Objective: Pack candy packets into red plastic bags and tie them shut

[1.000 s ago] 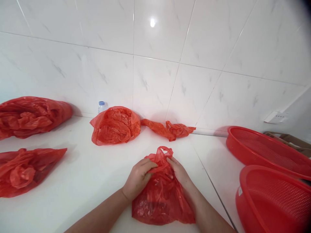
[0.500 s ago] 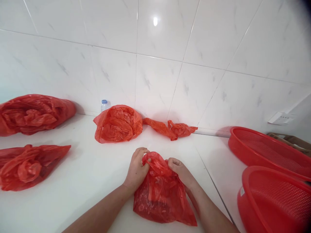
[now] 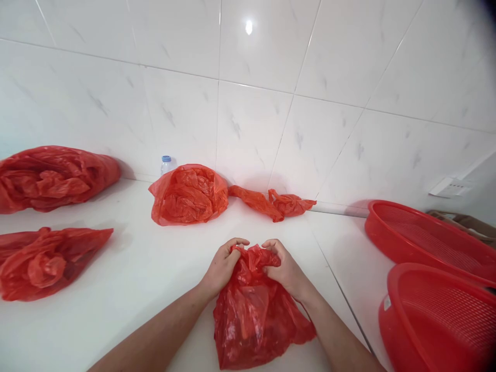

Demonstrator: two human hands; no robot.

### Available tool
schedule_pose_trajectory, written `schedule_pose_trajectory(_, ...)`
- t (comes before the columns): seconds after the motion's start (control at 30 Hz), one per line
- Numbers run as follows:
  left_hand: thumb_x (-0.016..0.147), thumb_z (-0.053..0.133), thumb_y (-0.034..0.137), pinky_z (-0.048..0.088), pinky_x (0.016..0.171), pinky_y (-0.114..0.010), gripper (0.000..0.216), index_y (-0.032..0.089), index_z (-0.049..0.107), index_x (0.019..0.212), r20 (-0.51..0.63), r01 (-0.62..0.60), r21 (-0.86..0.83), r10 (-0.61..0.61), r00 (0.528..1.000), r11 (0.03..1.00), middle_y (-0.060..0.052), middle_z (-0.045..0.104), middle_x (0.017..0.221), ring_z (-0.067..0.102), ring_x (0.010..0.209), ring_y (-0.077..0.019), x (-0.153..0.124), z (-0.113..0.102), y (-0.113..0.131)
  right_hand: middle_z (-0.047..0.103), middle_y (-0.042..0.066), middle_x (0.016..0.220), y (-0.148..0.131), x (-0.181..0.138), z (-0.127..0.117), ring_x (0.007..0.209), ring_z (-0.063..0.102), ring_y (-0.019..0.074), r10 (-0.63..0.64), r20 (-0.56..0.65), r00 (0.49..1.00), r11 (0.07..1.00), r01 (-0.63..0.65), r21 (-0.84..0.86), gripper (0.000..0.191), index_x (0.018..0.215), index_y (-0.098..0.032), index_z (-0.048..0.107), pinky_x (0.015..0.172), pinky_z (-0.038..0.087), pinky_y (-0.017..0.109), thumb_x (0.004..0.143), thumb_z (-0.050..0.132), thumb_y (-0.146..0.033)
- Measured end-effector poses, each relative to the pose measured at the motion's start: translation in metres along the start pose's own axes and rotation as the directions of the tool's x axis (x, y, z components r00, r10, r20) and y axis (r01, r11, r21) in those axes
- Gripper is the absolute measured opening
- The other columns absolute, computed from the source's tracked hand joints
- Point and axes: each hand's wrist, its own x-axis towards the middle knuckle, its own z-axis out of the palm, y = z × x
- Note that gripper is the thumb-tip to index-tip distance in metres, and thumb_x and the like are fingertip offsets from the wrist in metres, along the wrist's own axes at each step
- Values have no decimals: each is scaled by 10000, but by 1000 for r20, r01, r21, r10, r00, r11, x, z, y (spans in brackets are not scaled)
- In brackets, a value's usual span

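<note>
A translucent red plastic bag lies in front of me on the white table, its top edge gathered between both hands. My left hand grips the gathered edge on the left, thumb pressed against the plastic and fingers curled behind. On the right, my right hand pinches the same edge, with its fingers curled over the folds. Something darker and something orange show faintly through the bag; I cannot make out what they are.
Red plastic bags lie to the left, at the lower left and by the tiled wall. Near the wall are a twisted red bag and a blue-capped bottle. Red mesh baskets stand at right.
Both hands have shifted their hold along the bag's mouth and bunched it more tightly. The bag's body has slid slightly toward me and creased.
</note>
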Motion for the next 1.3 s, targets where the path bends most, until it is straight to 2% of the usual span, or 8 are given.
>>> schedule_pose_trajectory(0.17,802,420,226,392,576,-218,167,189,583,813,-56,-96,65,100,993,993,21,578,731,495,619,-116,-7,9,3,592,8,918,14,6,3,740,549,166,-141,-225,964,919,43,-392,305,970,-248,564,680,428,308,672,572,-184)
schedule_pose_trajectory(0.3,773,399,165,379,571,-220,188,197,584,785,4,-141,195,143,990,971,25,581,720,481,616,-117,-15,21,3,602,-5,742,22,7,-1,637,507,171,-219,-373,902,875,12,-483,246,912,-272,609,614,382,308,686,560,-188)
schedule_pose_trajectory(0.53,706,395,60,393,628,-227,276,228,563,847,97,-297,458,286,953,838,38,606,755,515,657,-122,-20,23,-4,534,-40,592,13,3,0,550,448,134,-61,-370,927,990,9,-140,202,802,-232,603,514,343,254,638,523,-147)
schedule_pose_trajectory(0.77,711,405,16,371,594,-231,243,212,511,807,397,-605,698,497,772,383,13,550,748,482,654,-131,-19,12,-11,576,-41,666,9,4,-6,559,470,109,25,-153,988,988,-1,155,265,829,-226,645,553,372,246,614,524,-129)
schedule_pose_trajectory(0.9,740,410,20,372,588,-238,221,210,505,798,458,-637,731,516,724,245,5,551,750,489,665,-140,-17,10,-13,584,-46,631,5,0,-8,515,466,96,96,-40,995,957,-82,278,223,812,-220,629,527,357,230,618,571,-126)
schedule_pose_trajectory(1.07,759,416,27,385,598,-245,203,210,502,783,463,-618,757,492,737,213,1,559,753,499,675,-146,-16,6,-13,620,8,774,1,-3,-20,661,553,144,90,108,990,880,-130,458,266,917,-196,636,655,423,274,656,638,-247)
schedule_pose_trajectory(1.17,767,417,31,396,610,-246,199,208,508,782,443,-597,769,484,755,228,-2,565,766,508,692,-147,-15,4,-13,615,39,817,4,-2,-28,711,558,164,73,76,994,852,-102,514,304,874,-178,649,689,433,295,750,591,-450)
schedule_pose_trajectory(1.3,764,419,26,409,620,-249,210,205,524,792,442,-595,770,481,757,229,-6,573,775,521,704,-149,-14,3,-13,573,-10,748,5,-1,-34,598,496,112,66,29,997,865,-72,496,175,781,-206,604,586,396,240,682,702,-312)
